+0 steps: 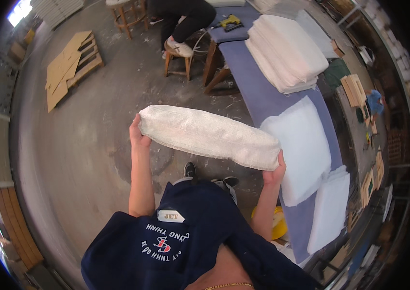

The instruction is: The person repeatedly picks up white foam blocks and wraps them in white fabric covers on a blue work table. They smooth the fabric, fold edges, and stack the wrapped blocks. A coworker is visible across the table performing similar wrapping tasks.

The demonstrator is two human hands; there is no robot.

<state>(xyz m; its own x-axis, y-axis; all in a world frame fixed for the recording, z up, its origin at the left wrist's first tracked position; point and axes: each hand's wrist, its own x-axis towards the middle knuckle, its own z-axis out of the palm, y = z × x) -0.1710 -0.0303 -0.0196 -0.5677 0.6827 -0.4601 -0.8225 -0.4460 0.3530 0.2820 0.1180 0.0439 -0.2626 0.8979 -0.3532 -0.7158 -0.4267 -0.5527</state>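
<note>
Between my two hands hangs a long, cream-coloured woven fabric piece [209,135], padded-looking, with a frayed lower edge. My left hand [140,129] grips its left end, fingers partly hidden behind the cloth. At the lower right end, my right hand [276,170] is closed on the other corner. The piece is held up in the air over the floor, its right end near the blue-covered table [243,72]. On that table, beside my right hand, lies a white padding sheet [301,150], with a second white padding piece [329,210] nearer to me.
A tall stack of cream fabric pieces [287,53] stands farther along the table, beyond it a yellow-green staple gun [229,22]. Cardboard on a wooden pallet [72,67] lies at far left. A person's shoe rests on a wooden stool [178,63]. Something yellow [278,224] sits below my right forearm.
</note>
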